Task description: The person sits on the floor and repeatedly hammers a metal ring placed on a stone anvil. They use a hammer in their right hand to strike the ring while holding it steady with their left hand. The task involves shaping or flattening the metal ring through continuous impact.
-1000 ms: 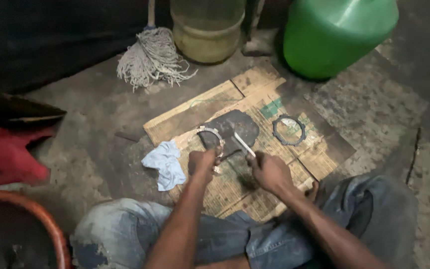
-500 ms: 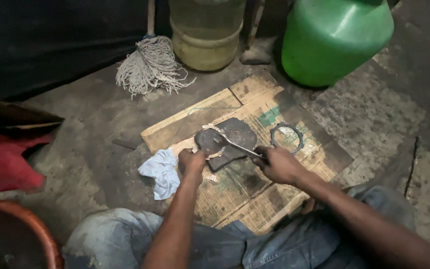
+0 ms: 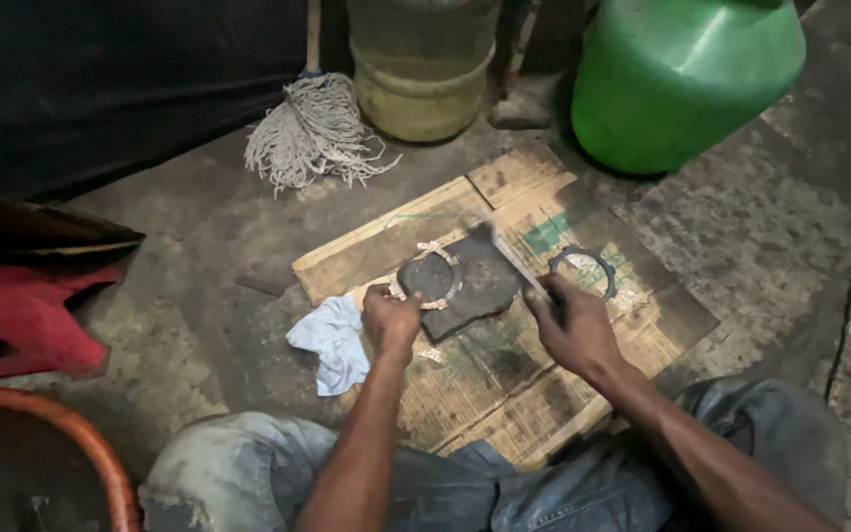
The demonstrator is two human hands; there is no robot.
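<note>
On flattened cardboard (image 3: pixel 583 379) spread over the concrete floor, seated with knees apart: left hand (image 3: pixel 391 320) closed around the edge of a round, ring-shaped plate (image 3: pixel 427 279) with pale worn pads about its rim, pinning it against a dark slab (image 3: pixel 485 286) lying on the cardboard; right hand (image 3: pixel 571 323) wrapped firmly around the handle end of a slim, flat metal tool (image 3: pixel 514 261), probably a file or blade, its tip blurred and reaching up over the slab's far edge. To do this scraping step well, judging from how things lie: keep the plate flat and pressed hard to the slab so it cannot spin or skid; hold the tool at a low angle, nearly flush with the plate's face, so as to lift the pale material rather than gouge metal; work away from the left fingers, which sit very close to the tool's path; turn the plate a little at a time instead of stretching the wrist. Dim light, so check each pad by touch as well. Just beside the left wrist, a crumpled pale blue rag (image 3: pixel 332 345) for wiping off debris. Near the right hand, apart on the cardboard, a second toothed ring (image 3: pixel 583 266). Farther back, well clear: a string mop head (image 3: pixel 312 133), a yellowish container (image 3: pixel 424 64), a green plastic jug (image 3: pixel 687 84).
</note>
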